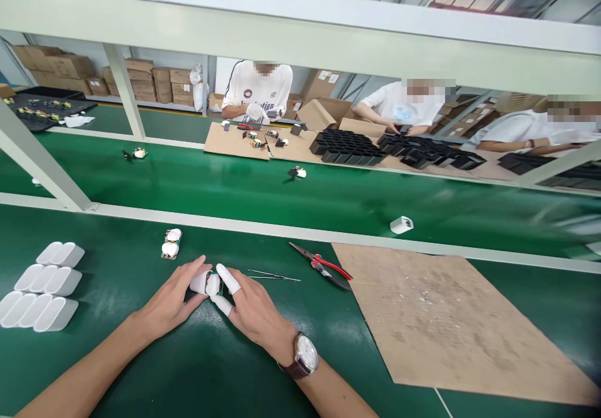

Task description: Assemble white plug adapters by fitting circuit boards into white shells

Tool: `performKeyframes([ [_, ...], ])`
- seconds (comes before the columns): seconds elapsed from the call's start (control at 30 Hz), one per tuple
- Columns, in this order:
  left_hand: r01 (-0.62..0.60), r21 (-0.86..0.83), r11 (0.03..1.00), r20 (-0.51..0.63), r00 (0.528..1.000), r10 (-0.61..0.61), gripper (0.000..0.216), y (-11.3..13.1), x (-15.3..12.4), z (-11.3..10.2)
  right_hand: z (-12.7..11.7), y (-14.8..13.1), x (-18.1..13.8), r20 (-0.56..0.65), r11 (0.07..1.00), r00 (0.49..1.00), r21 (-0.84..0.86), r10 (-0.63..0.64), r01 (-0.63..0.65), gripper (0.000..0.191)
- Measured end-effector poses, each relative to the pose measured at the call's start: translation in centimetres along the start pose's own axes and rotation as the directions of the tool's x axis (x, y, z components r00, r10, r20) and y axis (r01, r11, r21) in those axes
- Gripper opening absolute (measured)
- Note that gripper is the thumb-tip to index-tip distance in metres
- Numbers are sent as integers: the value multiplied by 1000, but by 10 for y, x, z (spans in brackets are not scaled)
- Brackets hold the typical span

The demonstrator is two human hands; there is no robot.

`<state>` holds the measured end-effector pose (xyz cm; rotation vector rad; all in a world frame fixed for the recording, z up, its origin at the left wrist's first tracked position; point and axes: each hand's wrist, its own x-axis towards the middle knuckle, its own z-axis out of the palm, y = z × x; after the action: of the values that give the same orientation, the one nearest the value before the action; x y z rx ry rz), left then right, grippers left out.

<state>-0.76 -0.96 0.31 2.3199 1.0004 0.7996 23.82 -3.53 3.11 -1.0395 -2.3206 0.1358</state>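
Observation:
My left hand (171, 290) is closed round a small white plastic housing (199, 282). A circuit board (214, 285) topped with white compound sits at the mouth of that housing; how far it goes inside is hidden. White finger cots cover the thumb and index finger of my right hand (248, 302), which pinches the board from the right. Another circuit board (171, 244) with two white blobs lies just beyond my left hand. To the right of my hands are tweezers (275, 275) and red-and-black long-nose pliers (320, 265).
Several white housings (56, 305) stand in rows at the left. A worn cardboard sheet (436, 318) covers the right side. Past a metal rail (244, 233), a green belt carries a white housing (401, 224) and small boards (298, 173). Co-workers sit opposite behind black trays (347, 147).

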Motion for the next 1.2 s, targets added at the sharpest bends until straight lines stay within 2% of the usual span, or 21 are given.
performKeyframes([
  [0.13,2,-15,1000,-7,1000,-2,78,0,1,1,2,2,-2,-32,999,999,52,10,-8,66],
  [0.37,-17,-22,1000,-17,1000,17,79,2,1,-1,-1,-1,1,9,997,999,-61,-40,41,58],
  [0.67,-13,-44,999,-7,1000,12,77,3,1,4,6,0,-2,20,998,999,-50,-25,26,59],
  [0.8,80,-95,992,12,997,-80,75,6,1,1,9,6,-6,-12,994,1000,107,24,-23,61],
  [0.9,182,-147,972,48,983,-176,76,8,1,-1,9,10,-7,-87,981,996,196,15,2,47],
  [1.0,254,-217,943,128,965,-230,74,7,0,-2,8,9,-4,-144,982,989,174,-43,69,29],
  [1.07,276,-246,929,160,957,-242,72,5,0,-3,9,7,-2,-132,983,989,158,-68,89,21],
  [1.2,300,-286,910,178,950,-257,68,3,1,-5,12,5,3,-81,982,993,164,-84,97,18],
])
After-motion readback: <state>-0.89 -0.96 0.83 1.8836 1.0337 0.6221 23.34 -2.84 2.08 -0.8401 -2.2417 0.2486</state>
